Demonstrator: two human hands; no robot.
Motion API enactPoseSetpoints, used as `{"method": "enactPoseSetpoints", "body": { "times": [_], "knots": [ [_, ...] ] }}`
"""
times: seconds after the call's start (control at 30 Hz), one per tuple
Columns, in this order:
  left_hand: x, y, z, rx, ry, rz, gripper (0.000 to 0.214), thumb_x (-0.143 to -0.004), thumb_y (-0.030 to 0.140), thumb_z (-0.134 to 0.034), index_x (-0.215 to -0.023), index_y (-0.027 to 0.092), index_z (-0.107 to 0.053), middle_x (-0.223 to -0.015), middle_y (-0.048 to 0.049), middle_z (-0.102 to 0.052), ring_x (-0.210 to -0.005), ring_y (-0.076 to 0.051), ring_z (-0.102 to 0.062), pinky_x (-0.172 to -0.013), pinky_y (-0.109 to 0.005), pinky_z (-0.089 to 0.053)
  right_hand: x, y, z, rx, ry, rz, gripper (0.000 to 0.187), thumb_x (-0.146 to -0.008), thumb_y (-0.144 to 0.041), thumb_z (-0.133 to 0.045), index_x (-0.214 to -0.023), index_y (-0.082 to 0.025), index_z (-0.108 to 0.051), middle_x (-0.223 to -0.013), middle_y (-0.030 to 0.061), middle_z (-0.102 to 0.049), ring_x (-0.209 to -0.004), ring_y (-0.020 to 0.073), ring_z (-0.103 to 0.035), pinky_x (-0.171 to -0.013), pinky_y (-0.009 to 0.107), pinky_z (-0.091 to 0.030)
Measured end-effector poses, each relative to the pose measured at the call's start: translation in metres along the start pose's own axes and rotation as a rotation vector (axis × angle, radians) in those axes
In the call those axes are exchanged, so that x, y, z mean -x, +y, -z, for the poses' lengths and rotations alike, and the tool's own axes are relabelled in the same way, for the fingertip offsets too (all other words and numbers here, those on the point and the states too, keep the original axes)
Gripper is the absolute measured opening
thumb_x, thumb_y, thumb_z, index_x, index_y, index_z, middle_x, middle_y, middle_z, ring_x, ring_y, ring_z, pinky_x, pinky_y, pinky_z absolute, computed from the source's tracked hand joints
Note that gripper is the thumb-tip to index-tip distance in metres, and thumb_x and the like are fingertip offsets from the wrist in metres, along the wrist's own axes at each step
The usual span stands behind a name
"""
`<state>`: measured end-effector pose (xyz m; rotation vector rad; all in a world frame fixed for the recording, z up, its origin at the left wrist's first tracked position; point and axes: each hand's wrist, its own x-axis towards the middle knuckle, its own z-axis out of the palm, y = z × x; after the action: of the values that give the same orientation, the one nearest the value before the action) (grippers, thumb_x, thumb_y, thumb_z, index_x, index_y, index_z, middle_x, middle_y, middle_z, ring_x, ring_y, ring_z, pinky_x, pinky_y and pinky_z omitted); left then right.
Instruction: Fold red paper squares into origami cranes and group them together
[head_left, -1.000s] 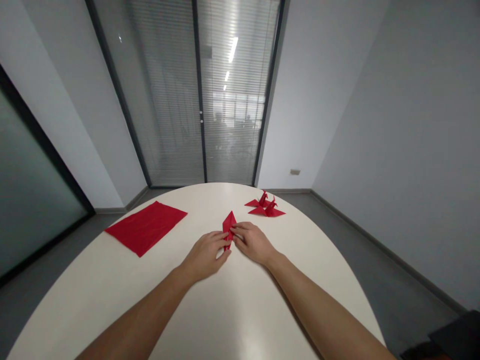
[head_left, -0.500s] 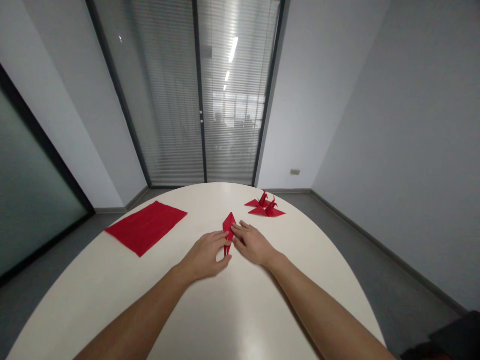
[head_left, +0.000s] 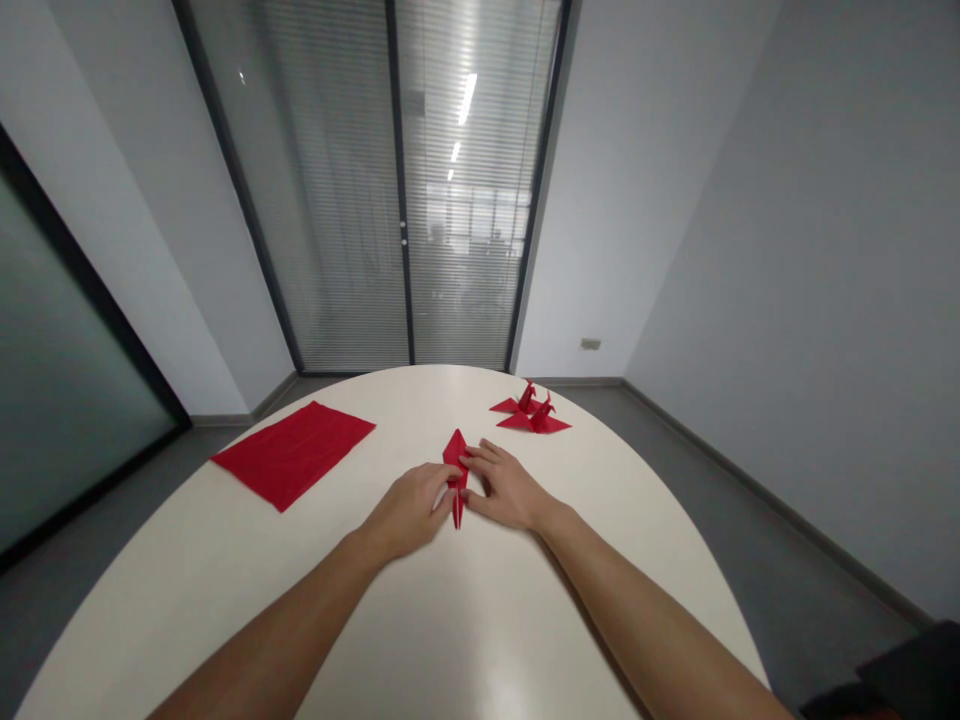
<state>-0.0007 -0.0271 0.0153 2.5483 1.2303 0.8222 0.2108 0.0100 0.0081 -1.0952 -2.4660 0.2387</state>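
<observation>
A narrow, pointed fold of red paper (head_left: pixel 455 470) lies on the white oval table (head_left: pixel 420 620) in front of me. My left hand (head_left: pixel 405 512) rests on the table at its left side, fingertips pinched on the paper's edge. My right hand (head_left: pixel 506 488) lies on its right side, fingers pressed down on the fold. The lower point of the paper sticks out between the two hands.
A stack of flat red paper sheets (head_left: pixel 294 451) lies at the table's far left. Two finished red paper cranes (head_left: pixel 530 413) stand at the far right. Beyond the table are a glass door with blinds (head_left: pixel 397 190) and grey walls.
Both hands have slid slightly along the red fold. More of its lower point now shows between them, and the right fingers have moved further onto the paper.
</observation>
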Motion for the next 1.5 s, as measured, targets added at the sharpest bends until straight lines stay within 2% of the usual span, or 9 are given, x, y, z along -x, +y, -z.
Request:
{"method": "enactPoseSetpoints", "body": {
  "times": [0.23, 0.4, 0.5, 0.67, 0.8, 0.97, 1.07, 1.3, 1.5],
  "knots": [
    [0.001, -0.007, -0.006, -0.058, 0.024, 0.045, 0.026, -0.092, 0.014, -0.051, -0.113, 0.02, -0.063, -0.108, -0.0076, -0.07, -0.101, -0.023, -0.065, -0.091, -0.037, -0.052, -0.002, 0.001, -0.001, -0.03, 0.011, 0.09, 0.051, -0.088, -0.039, -0.067, -0.134, -0.016, -0.062, -0.138, 0.0149, -0.061, -0.138, 0.031, -0.047, -0.122, 0.053, -0.024],
    [0.001, -0.007, -0.007, -0.094, 0.054, 0.012, 0.027, -0.09, 0.017, -0.056, -0.113, 0.022, -0.067, -0.122, -0.0062, -0.07, -0.118, -0.026, -0.06, -0.102, -0.042, -0.049, -0.002, -0.001, 0.001, -0.055, 0.051, 0.123, 0.048, -0.087, -0.037, -0.069, -0.131, -0.02, -0.064, -0.136, 0.0131, -0.063, -0.133, 0.0296, -0.052, -0.121, 0.053, -0.027],
    [0.0, -0.009, -0.008, -0.069, 0.058, 0.002, 0.026, -0.09, 0.017, -0.057, -0.112, 0.022, -0.069, -0.123, -0.0058, -0.071, -0.119, -0.025, -0.06, -0.105, -0.042, -0.048, -0.003, -0.001, 0.001, -0.063, 0.075, 0.148, 0.046, -0.086, -0.034, -0.07, -0.13, -0.022, -0.065, -0.136, 0.012, -0.063, -0.133, 0.0288, -0.053, -0.12, 0.052, -0.029],
    [-0.001, -0.011, -0.011, -0.041, 0.073, 0.018, 0.024, -0.092, 0.02, -0.057, -0.112, 0.021, -0.069, -0.122, -0.0078, -0.07, -0.115, -0.024, -0.063, -0.102, -0.043, -0.05, -0.003, 0.003, -0.003, -0.104, 0.12, 0.055, 0.052, -0.081, -0.034, -0.075, -0.129, -0.018, -0.065, -0.137, 0.0164, -0.061, -0.131, 0.0315, -0.053, -0.112, 0.05, -0.039],
    [0.0, -0.014, -0.013, -0.031, 0.112, 0.023, 0.02, -0.092, 0.024, -0.059, -0.108, 0.021, -0.07, -0.117, -0.009, -0.07, -0.111, -0.025, -0.063, -0.1, -0.044, -0.051, -0.003, 0.003, -0.005, -0.182, 0.159, 0.041, 0.049, -0.08, -0.03, -0.076, -0.126, -0.019, -0.064, -0.124, 0.0121, -0.067, -0.119, 0.0276, -0.059, -0.105, 0.045, -0.045],
    [0.002, -0.02, -0.017, -0.041, 0.176, 0.084, 0.014, -0.089, 0.027, -0.064, -0.1, 0.024, -0.07, -0.127, -0.0107, -0.065, -0.124, -0.029, -0.057, -0.104, -0.049, -0.048, -0.004, 0.002, -0.005, -0.205, 0.152, -0.011, 0.043, -0.082, -0.032, -0.074, -0.122, -0.018, -0.065, -0.111, 0.0104, -0.071, -0.107, 0.0269, -0.063, -0.096, 0.042, -0.048],
    [0.001, -0.023, -0.018, -0.032, 0.176, 0.113, 0.013, -0.088, 0.028, -0.066, -0.1, 0.024, -0.069, -0.122, -0.0094, -0.067, -0.125, -0.031, -0.056, -0.106, -0.051, -0.045, -0.005, 0.002, -0.005, -0.222, 0.154, 0.001, 0.041, -0.082, -0.033, -0.074, -0.121, -0.019, -0.066, -0.108, 0.009, -0.072, -0.104, 0.0262, -0.063, -0.096, 0.041, -0.047],
    [-0.004, -0.028, -0.016, 0.072, 0.194, 0.177, 0.009, -0.086, 0.019, -0.065, -0.095, 0.022, -0.066, -0.106, -0.0065, -0.067, -0.102, -0.023, -0.062, -0.096, -0.043, -0.049, -0.009, -0.003, -0.002, -0.254, 0.137, -0.032, 0.026, -0.087, -0.022, -0.068, -0.112, -0.02, -0.071, -0.107, 0.0072, -0.072, -0.098, 0.0219, -0.063, -0.092, 0.037, -0.047],
    [-0.004, -0.027, -0.012, 0.094, 0.154, 0.173, 0.016, -0.085, 0.012, -0.063, -0.098, 0.021, -0.067, -0.102, -0.0051, -0.065, -0.099, -0.022, -0.061, -0.093, -0.04, -0.049, -0.01, -0.011, -0.002, -0.299, 0.122, -0.128, 0.027, -0.084, -0.012, -0.066, -0.107, -0.023, -0.073, -0.103, 0.0046, -0.074, -0.089, 0.0207, -0.066, -0.085, 0.035, -0.051]
  ]
}}
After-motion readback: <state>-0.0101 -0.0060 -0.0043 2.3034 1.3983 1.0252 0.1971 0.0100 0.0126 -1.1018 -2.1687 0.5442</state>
